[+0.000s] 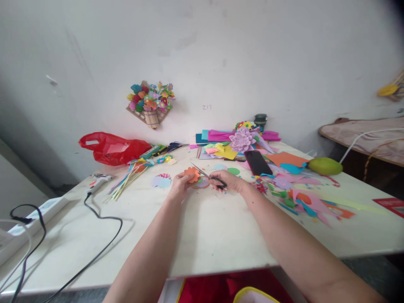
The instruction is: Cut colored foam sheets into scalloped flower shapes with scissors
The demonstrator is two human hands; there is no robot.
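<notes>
Between the thumb and fingers of my left hand [179, 185] is an orange flower-shaped cutout [192, 174] with a scalloped edge. My right hand [229, 181] grips a pair of scissors [218, 182] by the dark handles, the blades pointing left beside the orange cutout. Whether the blades touch it I cannot tell. Under and between the hands lie round pastel pieces [202, 182] and tiny scraps. A pale blue disc [161, 181] with red bits along its top rests left of my left hand. A green disc [233, 171] lies beyond my right hand.
At the back left are a red plastic bag [115, 148] and thin strips [131, 179]. A glue gun [100, 182] trails a black cord toward a power strip [41, 212]. On the right are a phone [258, 163], coloured scraps [311, 204] and a green oval object [325, 166].
</notes>
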